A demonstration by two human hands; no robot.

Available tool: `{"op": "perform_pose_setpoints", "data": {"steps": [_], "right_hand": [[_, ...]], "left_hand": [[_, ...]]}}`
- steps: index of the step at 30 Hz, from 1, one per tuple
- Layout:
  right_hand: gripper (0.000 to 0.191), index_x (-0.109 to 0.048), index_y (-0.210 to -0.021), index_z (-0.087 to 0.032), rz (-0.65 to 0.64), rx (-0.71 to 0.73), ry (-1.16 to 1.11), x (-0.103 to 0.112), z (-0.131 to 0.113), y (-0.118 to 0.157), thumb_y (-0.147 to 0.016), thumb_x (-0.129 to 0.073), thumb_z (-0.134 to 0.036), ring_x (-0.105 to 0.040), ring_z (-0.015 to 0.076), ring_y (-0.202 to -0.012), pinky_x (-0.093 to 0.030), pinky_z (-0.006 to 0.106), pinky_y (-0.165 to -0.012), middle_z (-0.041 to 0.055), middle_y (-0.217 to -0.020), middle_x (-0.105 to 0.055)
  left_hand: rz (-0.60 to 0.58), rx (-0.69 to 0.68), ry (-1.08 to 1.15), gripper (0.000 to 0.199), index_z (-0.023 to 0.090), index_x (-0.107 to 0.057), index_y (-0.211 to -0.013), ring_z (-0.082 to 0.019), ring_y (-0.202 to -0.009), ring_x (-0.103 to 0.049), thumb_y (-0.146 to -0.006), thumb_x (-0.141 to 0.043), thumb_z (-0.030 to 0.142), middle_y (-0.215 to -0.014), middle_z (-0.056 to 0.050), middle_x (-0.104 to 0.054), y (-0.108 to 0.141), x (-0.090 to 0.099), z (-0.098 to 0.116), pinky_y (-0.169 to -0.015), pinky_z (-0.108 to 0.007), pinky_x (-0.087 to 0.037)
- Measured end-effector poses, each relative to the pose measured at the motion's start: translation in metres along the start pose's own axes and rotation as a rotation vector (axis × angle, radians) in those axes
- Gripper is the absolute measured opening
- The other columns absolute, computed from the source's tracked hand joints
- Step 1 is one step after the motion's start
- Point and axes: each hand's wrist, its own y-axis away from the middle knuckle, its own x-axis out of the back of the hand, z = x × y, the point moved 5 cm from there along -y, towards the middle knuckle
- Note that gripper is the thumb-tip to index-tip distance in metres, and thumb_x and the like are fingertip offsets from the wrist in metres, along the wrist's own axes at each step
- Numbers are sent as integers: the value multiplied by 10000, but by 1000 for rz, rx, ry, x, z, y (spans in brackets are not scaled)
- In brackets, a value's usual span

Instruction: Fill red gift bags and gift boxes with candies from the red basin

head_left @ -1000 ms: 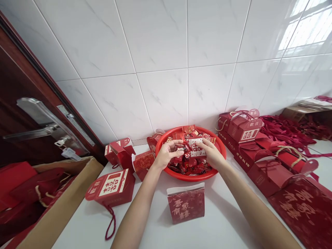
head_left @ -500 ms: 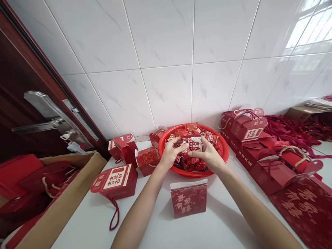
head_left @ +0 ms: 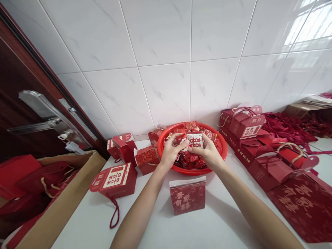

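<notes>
Over the red plastic basket (head_left: 222, 148) of wrapped sweets, my left hand (head_left: 172, 150) is closed on red packets at their left side. My right hand (head_left: 207, 151) grips the right side of a white packet (head_left: 195, 141) with red characters, thumb in front and fingers behind. The two hands nearly meet in the middle. Between my forearms a dark red box (head_left: 187, 196) with gold characters stands upright on the white table, its top edge pale.
Red gift boxes (head_left: 118, 178) stand left of the basket, one with a cord loop. An open carton (head_left: 61, 204) holds more at far left, by a door handle (head_left: 38, 125). Rows of boxes (head_left: 269, 169) and red ribbons (head_left: 287, 129) lie right. A tiled wall (head_left: 166, 93) rises behind.
The packets between my hands have shifted slightly, and more of the white packet's face shows. The whole view has moved a little.
</notes>
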Motion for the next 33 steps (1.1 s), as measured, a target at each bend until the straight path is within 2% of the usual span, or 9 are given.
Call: {"op": "perform_pose_setpoints", "data": {"steps": [5,10,17,21,23,25,27,30,33], "right_hand": [[541,-627,-1025,-248,-17,28,-8,1,1,-2,-572,-921,-287,-712,238,-950,-571,394,-884,14,-1034,-758],[529,-629,-1019,-253,27,56,1,7,0,-4,-578,-918,-293,-717,256,-965,-575,414,-890,23,-1042,-758],[509,-628,-1041,-266,42,135,43,5,-7,-2,-623,-907,-345,-699,276,-1072,-555,431,-962,35,-1117,-752],[485,-642,-1036,-254,85,169,63,16,-15,-5,-638,-902,-350,-704,276,-1056,-553,438,-965,40,-1108,-757],[494,-652,-1034,-249,111,159,67,23,-19,-6,-624,-911,-341,-714,281,-1023,-567,438,-925,42,-1083,-763],[500,-658,-1012,-244,134,159,62,29,-24,-6,-599,-924,-337,-719,282,-997,-577,430,-890,42,-1062,-766],[500,-658,-984,-236,152,170,57,32,-28,-6,-579,-933,-338,-720,273,-971,-583,417,-868,40,-1036,-767],[509,-647,-966,-224,157,191,55,32,-31,-6,-564,-937,-338,-723,255,-926,-587,406,-845,29,-995,-767],[504,-645,-985,-222,137,201,59,30,-31,-6,-585,-930,-338,-726,247,-921,-588,399,-837,25,-1002,-768]], "left_hand": [[-41,-37,-39,565,185,-708,-1092,-253,-1038,-670,-652,-836,515,-1056,-62,-741,-1,-1,2,-901,-330,-530],[-93,-93,-83,506,177,-740,-1069,-254,-1076,-660,-696,-812,509,-1075,-63,-737,2,-3,11,-934,-332,-521],[-51,-121,-124,506,159,-724,-1071,-266,-1017,-683,-715,-789,512,-1060,-79,-749,4,-5,16,-876,-336,-545],[-129,-44,-128,446,172,-721,-1157,-269,-985,-701,-854,-594,473,-1105,-88,-746,-3,3,13,-799,-343,-568],[-220,-23,-284,353,178,-769,-1061,-262,-953,-711,-854,-546,358,-1045,-78,-765,-5,8,10,-822,-344,-559],[-353,-23,-554,266,196,-806,-919,-255,-928,-714,-774,-584,222,-960,-57,-783,-4,11,6,-867,-332,-540],[-486,12,-824,277,219,-818,-861,-250,-907,-716,-693,-620,121,-927,-38,-794,-1,11,-2,-874,-319,-529],[-587,109,-1061,387,224,-819,-959,-248,-940,-714,-649,-649,65,-1015,-36,-796,1,9,-12,-834,-293,-522],[-646,202,-1135,452,214,-801,-1048,-238,-954,-712,-640,-677,66,-1060,-37,-791,-1,4,-20,-779,-266,-515]]}}
